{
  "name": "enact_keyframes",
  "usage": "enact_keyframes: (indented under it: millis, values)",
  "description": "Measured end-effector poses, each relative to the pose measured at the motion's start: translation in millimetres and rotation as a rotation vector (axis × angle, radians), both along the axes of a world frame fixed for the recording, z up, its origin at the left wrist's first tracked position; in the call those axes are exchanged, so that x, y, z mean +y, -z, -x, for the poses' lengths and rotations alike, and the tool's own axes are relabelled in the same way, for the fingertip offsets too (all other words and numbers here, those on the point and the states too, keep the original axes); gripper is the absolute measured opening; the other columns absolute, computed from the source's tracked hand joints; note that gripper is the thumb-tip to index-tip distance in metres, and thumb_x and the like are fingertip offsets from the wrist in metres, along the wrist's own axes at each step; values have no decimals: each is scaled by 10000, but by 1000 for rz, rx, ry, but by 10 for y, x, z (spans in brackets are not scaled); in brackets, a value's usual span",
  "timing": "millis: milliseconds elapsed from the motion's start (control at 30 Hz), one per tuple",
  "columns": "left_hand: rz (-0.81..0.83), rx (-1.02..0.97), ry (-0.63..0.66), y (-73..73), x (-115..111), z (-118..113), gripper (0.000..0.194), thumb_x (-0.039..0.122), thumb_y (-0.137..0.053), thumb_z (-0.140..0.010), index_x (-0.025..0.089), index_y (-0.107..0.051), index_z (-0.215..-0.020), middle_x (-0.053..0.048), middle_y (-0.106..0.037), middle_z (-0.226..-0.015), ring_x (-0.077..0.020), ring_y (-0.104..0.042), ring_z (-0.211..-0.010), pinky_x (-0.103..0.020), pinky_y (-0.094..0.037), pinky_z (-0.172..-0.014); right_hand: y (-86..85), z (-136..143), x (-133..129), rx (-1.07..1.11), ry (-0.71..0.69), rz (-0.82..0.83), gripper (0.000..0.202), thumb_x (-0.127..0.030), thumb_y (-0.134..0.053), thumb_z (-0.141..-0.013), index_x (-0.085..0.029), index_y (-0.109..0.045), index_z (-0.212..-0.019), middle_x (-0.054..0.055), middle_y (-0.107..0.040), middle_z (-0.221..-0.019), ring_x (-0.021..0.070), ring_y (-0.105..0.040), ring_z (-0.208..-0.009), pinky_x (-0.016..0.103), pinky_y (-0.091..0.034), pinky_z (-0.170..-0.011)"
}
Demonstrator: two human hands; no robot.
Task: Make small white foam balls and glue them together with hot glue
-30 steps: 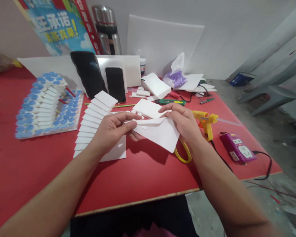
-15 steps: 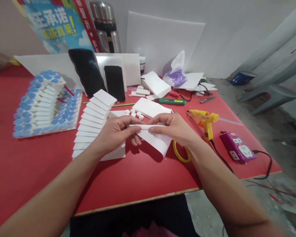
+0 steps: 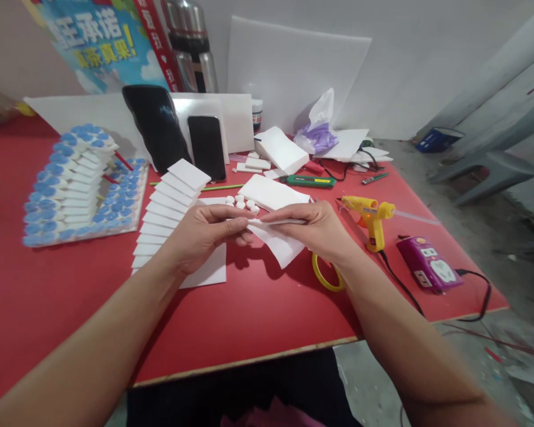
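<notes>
Fingers of my left hand (image 3: pixel 200 234) are closed in a pinch on the near corner of a thin white rectangular sheet (image 3: pixel 282 246), thumb on top. From the head camera I see my right hand (image 3: pixel 318 228) gripping the same sheet along its upper edge, thumb laid flat across it; that edge looks folded over, though my fingers hide much of it. The sheet's lower part hangs above the red smooth-topped counter (image 3: pixel 249 320), between me and everything beyond.

Just beyond the sheet lie some small white rounded pieces (image 3: pixel 240 205) and a flat white rectangular block (image 3: pixel 273 193), with a green-cased cutter (image 3: pixel 309 181) behind them. Left of the sheet, partly behind my left hand, stands a row of overlapping white panels stepped like a fan (image 3: pixel 166 214), and further left a white model studded with blue discs (image 3: pixel 53 196).

Right of the sheet, near my right wrist, is a yellow ring-shaped thing (image 3: pixel 333 288), partly hidden. Further right of it rest a yellow glue gun (image 3: pixel 370 213) with a clear stick in its back, then a purple box-shaped power socket (image 3: pixel 427 261). Well beyond the sheet, to its left, two black-screened phones (image 3: pixel 207 148) lean upright against white boards (image 3: pixel 240 121).
</notes>
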State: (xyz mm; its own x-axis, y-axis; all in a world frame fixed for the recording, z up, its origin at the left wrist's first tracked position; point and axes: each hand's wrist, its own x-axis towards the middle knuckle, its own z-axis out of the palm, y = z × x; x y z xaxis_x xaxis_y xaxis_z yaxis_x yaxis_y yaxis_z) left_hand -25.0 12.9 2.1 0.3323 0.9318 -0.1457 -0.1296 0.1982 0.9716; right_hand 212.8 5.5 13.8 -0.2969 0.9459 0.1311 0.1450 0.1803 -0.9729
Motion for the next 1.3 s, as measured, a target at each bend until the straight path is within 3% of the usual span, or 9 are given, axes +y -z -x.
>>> enact_keyframes:
  millis: [167, 300, 400, 567, 667, 767, 933, 1133, 1300]
  values:
    - [-51, -29, -81, -35, 12, 24, 160, 253, -906, -801, 177, -876, -938, -72, -785, -696, -141, -724, -633, -211, -596, -645, -52, -43, -14, -60, 2, -81, 398, -48, -655, -768, -272, -865, -1021, 10, -836, -1111, 231, -759, -1077, 339, -593, -877]
    - [-87, -177, -146, -112, 28, 57, 141, 155, -923, -735, 173, -868, -863, -40, -749, -666, -125, -696, -588, -209, -590, -599, -91, -184, 81, 90, 222, -98, 319, -66, -598, -725, -220, -822, -891, 10, -813, -876, 124, -642, -603, 250, -471, -521]
    - [-93, -199, -62, -132, 22, 74, 153, 168, -947, -700, 168, -864, -828, -53, -771, -758, -108, -676, -567, -204, -580, -568, -78, -239, 166, 275, 343, -53, 137, -205, -645, -830, -191, -782, -834, 26, -770, -749, 86, -532, -496, 226, -403, -466]
    - [-171, -44, 183, -82, -11, 80, 118, 253, -895, -814, 166, -863, -887, -52, -719, -755, -106, -664, -592, -195, -554, -572, -36, -76, 106, 340, 106, 310, 379, -551, -769, -882, -178, -752, -948, 107, -814, -918, 200, -771, -795, 314, -622, -732]
    - [-262, 30, 253, -64, -24, 83, 70, 239, -829, -889, 181, -852, -920, -53, -724, -784, -115, -672, -633, -209, -558, -610, -28, 69, -14, 387, -165, 583, 449, -602, -765, -897, -184, -736, -1058, 113, -816, -956, 247, -799, -832, 383, -654, -780]
    - [-352, 97, 277, -75, -35, 82, 76, 223, -769, -939, 184, -834, -933, -51, -731, -801, -126, -681, -676, -222, -565, -649, -45, 140, -92, 387, -338, 708, 425, -577, -753, -927, -164, -742, -1027, 101, -806, -911, 224, -783, -732, 362, -654, -701]
    - [-463, 235, 175, -100, -60, 49, 73, 183, -751, -922, 187, -811, -965, -49, -772, -890, -139, -704, -773, -223, -563, -705, -67, 106, -83, 318, -352, 717, 342, -471, -811, -918, -140, -736, -958, 34, -759, -790, 105, -671, -584, 231, -579, -596]
    - [-500, 346, 130, -101, -70, 15, 112, 219, -734, -915, 179, -799, -997, -62, -788, -941, -165, -718, -810, -267, -581, -747, -9, 108, -52, 267, -256, 672, 298, -359, -893, -829, -156, -675, -827, 6, -741, -737, 103, -657, -536, 248, -585, -572]
    - [-506, 370, 110, -111, -63, -10, 106, 246, -743, -905, 172, -796, -960, -60, -784, -907, -174, -722, -806, -276, -582, -745, -21, 124, -61, 201, -255, 638, 262, -348, -851, -868, -154, -677, -846, 10, -732, -707, 113, -667, -526, 231, -551, -531]
